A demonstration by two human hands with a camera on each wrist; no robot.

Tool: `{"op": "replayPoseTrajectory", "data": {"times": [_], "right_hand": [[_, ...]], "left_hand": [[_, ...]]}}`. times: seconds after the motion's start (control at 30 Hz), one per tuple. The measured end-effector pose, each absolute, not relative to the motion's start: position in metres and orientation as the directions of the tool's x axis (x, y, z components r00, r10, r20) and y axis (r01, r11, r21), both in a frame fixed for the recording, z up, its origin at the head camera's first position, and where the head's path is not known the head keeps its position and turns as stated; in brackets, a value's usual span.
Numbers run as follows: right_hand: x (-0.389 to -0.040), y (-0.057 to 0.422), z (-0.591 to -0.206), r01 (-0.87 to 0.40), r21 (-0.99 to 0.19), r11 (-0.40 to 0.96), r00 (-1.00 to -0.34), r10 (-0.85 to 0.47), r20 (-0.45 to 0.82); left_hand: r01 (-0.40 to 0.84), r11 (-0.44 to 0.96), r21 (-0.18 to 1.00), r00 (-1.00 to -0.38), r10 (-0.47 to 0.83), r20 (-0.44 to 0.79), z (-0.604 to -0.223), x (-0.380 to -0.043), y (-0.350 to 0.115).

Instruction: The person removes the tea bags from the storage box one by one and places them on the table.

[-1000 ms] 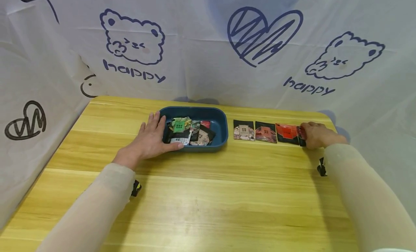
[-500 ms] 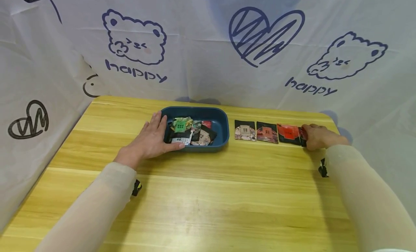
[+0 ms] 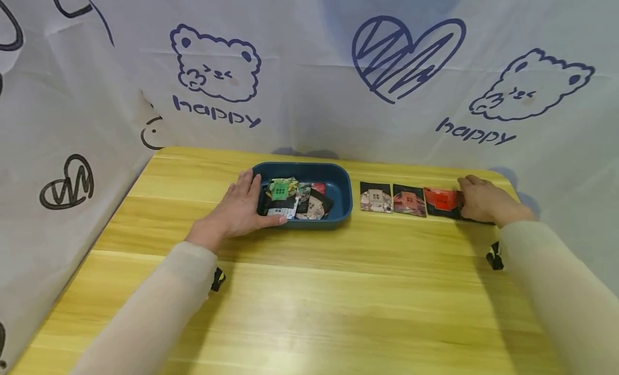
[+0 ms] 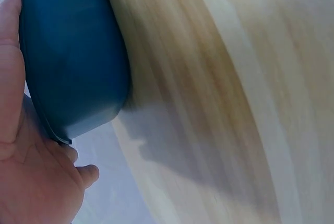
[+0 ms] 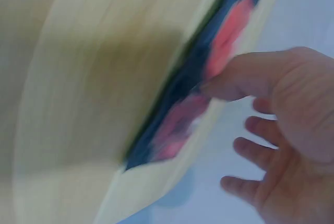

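Observation:
My left hand point(image 3: 237, 206) rests on the left end of a dark blue rectangular bin point(image 3: 343, 216), fingers along its rim and thumb over the front edge. Inside lie several small square packets point(image 3: 315, 206), one with a green label on top. To the bin's right, similar dark packets lie in a row: a beige-labelled packet point(image 3: 376, 197), then two with red labels. Over the row's right end is my right hand point(image 3: 486, 199), partly covering the last packet point(image 5: 180, 127). In the right wrist view its thumb touches where that packet meets its neighbour, with the other fingers spread apart.
The wooden table point(image 3: 309, 294) runs toward me, its back edge close behind the bin and the row. A white cloth point(image 3: 309, 112) with drawn bears and hearts hangs behind and to the left.
My right hand has let go of the last packet, which now lies at the row's end with the fingers lifted and extended over it. The left hand stays on the bin; the view shifted slightly.

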State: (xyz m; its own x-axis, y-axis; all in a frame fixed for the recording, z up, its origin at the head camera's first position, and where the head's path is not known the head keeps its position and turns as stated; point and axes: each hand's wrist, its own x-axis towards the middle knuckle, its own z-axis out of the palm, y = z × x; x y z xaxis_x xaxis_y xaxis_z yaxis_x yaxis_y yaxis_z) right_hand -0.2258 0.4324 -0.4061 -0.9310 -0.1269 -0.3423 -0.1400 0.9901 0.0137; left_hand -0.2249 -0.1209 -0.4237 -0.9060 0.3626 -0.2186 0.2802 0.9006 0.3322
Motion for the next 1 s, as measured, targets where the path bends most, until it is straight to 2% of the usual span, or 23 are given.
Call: {"op": "replayPoseTrajectory", "data": {"times": [0.2,0.4,0.5,0.73,1.0], "right_hand": [[-0.229,0.365,-0.391,-0.27,0.002,0.963,-0.957,-0.268,-0.11],[-0.228,0.289,-0.386,-0.424,-0.021,0.906,-0.903,-0.421,0.084],[-0.229,0.252,-0.386,-0.482,-0.043,0.875,-0.871,-0.473,0.136],[-0.233,0.174,-0.39,-0.561,-0.097,0.822,-0.828,-0.557,0.07],[-0.243,0.114,-0.405,-0.523,-0.192,0.831,-0.826,-0.549,-0.127]], "left_hand": [[0.267,0.907,0.326,-0.911,0.348,-0.221,-0.424,-0.225,-0.119],[0.277,0.906,0.321,-0.91,0.355,-0.214,-0.425,-0.225,-0.117],[0.276,0.906,0.319,-0.913,0.352,-0.209,-0.426,-0.226,-0.117],[0.266,0.904,0.336,-0.918,0.344,-0.196,-0.428,-0.224,-0.119],[0.267,0.898,0.351,-0.917,0.348,-0.193,-0.43,-0.225,-0.119]]}}
